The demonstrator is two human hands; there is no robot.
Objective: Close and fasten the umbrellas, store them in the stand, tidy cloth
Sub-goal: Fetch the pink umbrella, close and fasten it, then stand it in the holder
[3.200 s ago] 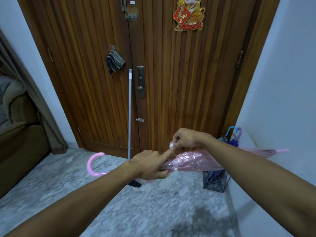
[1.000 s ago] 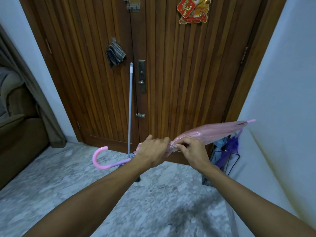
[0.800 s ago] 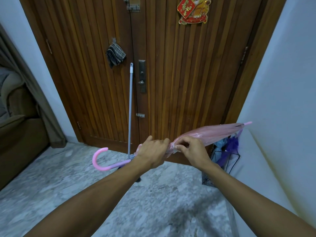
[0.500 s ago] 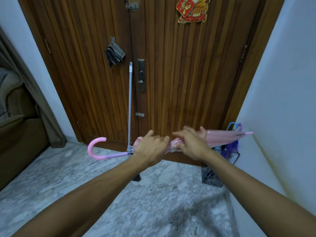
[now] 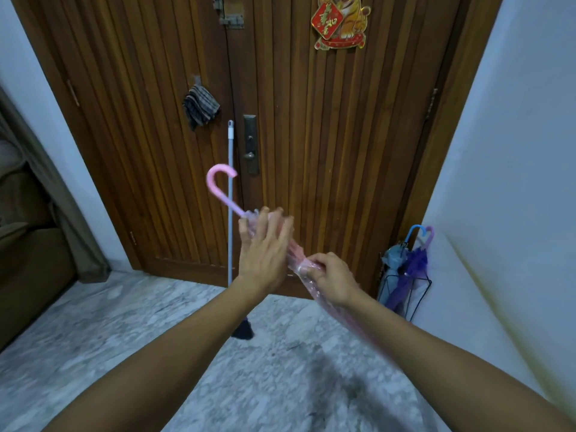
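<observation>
The furled, translucent pink plastic umbrella (image 5: 294,255), level between the hands half a second ago, is swung up now, its pink crook handle (image 5: 218,182) high by the door lock and its tip running down under the right forearm. That reads as fastening done and the drop into the black wire stand (image 5: 405,294) by the right wall coming next. The left hand (image 5: 263,244) lies against the canopy with fingers straight and spread, the right hand (image 5: 332,275) curled tight round the crinkled folds, which look snugly bunched though motion-blurred.
</observation>
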